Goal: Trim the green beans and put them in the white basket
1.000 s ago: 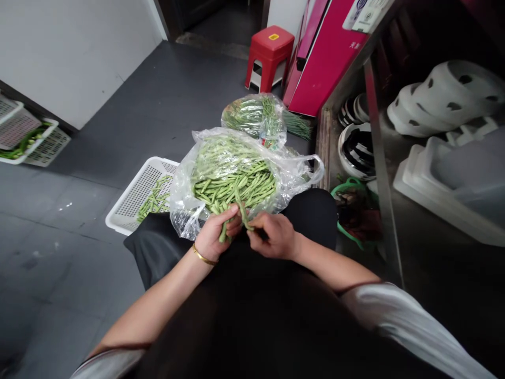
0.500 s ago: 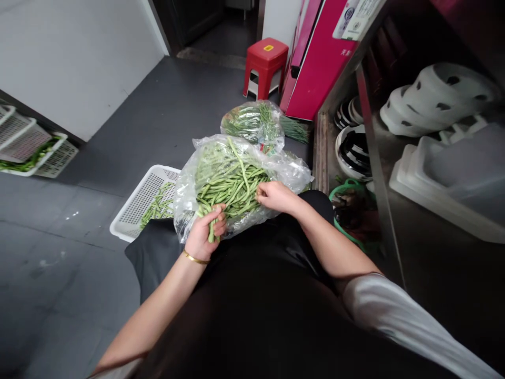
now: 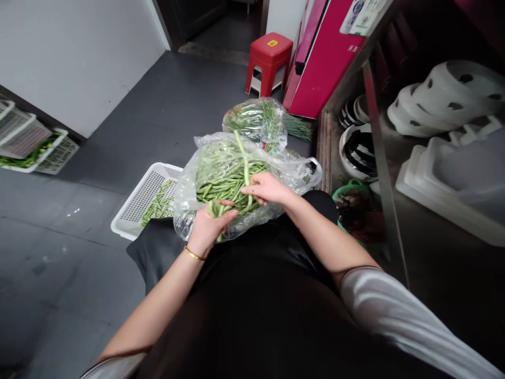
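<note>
A small bunch of beans (image 3: 217, 210) is gripped in the closed left hand (image 3: 208, 225), at the near edge of a plastic bag (image 3: 184, 204) full of green beans that is propped on the lap. One long bean (image 3: 245, 158) is pinched between the fingers of the right hand (image 3: 267, 188), just right of the left hand, and is raised over the pile. A white basket (image 3: 130, 211) with a few beans lies on the floor to the left. A second bag (image 3: 252, 118) and a red stool (image 3: 270, 52) are seen farther off.
</note>
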The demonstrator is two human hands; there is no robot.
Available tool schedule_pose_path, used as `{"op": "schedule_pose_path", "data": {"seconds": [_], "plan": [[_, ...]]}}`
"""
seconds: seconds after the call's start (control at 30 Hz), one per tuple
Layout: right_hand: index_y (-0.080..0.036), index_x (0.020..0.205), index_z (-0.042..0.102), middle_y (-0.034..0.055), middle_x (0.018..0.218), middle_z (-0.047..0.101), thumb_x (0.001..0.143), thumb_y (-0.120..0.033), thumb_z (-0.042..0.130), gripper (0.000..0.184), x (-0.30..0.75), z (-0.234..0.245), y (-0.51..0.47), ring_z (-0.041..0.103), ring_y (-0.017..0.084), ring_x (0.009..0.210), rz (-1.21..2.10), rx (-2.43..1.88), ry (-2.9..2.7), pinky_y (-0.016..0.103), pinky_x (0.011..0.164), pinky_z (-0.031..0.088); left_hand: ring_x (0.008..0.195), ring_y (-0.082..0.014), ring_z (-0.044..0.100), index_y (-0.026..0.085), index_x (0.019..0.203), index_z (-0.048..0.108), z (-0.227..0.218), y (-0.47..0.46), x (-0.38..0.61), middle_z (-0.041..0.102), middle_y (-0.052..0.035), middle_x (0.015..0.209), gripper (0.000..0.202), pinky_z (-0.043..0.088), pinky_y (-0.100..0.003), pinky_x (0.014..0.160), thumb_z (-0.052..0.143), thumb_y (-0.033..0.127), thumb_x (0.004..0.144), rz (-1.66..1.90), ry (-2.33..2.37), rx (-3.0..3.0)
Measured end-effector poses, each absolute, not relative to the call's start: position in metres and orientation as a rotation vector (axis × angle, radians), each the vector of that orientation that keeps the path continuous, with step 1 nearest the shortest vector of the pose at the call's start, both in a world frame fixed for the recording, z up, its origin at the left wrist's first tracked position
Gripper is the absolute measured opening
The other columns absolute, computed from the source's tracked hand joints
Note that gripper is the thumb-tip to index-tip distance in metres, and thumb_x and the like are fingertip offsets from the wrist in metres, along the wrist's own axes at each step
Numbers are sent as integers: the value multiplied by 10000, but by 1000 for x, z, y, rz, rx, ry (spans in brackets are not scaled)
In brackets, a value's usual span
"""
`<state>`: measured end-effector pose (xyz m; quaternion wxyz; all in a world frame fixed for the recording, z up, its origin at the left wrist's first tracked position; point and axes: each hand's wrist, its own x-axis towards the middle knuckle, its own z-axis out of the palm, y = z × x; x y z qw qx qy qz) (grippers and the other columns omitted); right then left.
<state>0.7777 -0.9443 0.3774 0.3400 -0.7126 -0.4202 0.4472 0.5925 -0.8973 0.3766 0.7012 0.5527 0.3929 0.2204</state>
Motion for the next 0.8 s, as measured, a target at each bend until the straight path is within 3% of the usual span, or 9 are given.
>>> {"op": "schedule_pose_path", "data": {"seconds": [0.13, 0.27, 0.4, 0.53, 0.73, 0.8], "plan": [[-174, 635, 444, -58, 472, 500, 780, -481, 568, 362, 749, 382, -952, 424, 59, 342, 1263, -1599, -1072, 170, 328, 317, 466, -75, 451, 146, 657, 632, 377, -901, 600, 552, 21, 532, 253, 350, -174, 414, 827, 211, 509, 506, 841, 1372], [-155, 784, 543, -36, 599, 550, 878, -458, 424, 338, 742, 380, -970, 461, 55, 427, 1135, -1598, -1147, 174, 427, 365, 363, -51, 355, 131, 786, 636, 374, -900, 590, 448, 56, 448, 253, 275, -168, 345, 771, 264, 618, 490, 771, 1034], [-150, 664, 547, -17, 593, 535, 877, -337, 457, 297, 734, 379, -990, 503, 81, 569, 888, -1587, -1560, 198, 585, 382, 383, -38, 365, 99, 824, 638, 373, -901, 584, 447, 50, 488, 260, 284, -148, 346, 761, 232, 637, 537, 698, 894], [-162, 584, 477, -3, 580, 505, 888, -308, 416, 342, 716, 376, -993, 488, 96, 584, 604, -1595, -1540, 218, 601, 365, 401, -21, 369, 101, 847, 637, 372, -905, 589, 544, 6, 601, 241, 283, -133, 344, 741, 215, 663, 639, 663, 784], [-183, 635, 459, -57, 444, 424, 899, -397, 362, 353, 726, 357, -983, 461, 88, 409, 849, -1680, -924, 206, 477, 376, 374, -34, 404, 159, 873, 624, 377, -916, 589, 609, 4, 639, 239, 318, -158, 349, 734, 190, 663, 795, 642, 890], [-171, 661, 490, -50, 479, 465, 876, -427, 406, 345, 739, 357, -980, 481, 87, 435, 886, -1670, -906, 208, 492, 397, 364, -38, 407, 160, 884, 631, 379, -920, 584, 616, 2, 631, 257, 321, -166, 347, 739, 215, 658, 737, 667, 954]]}}
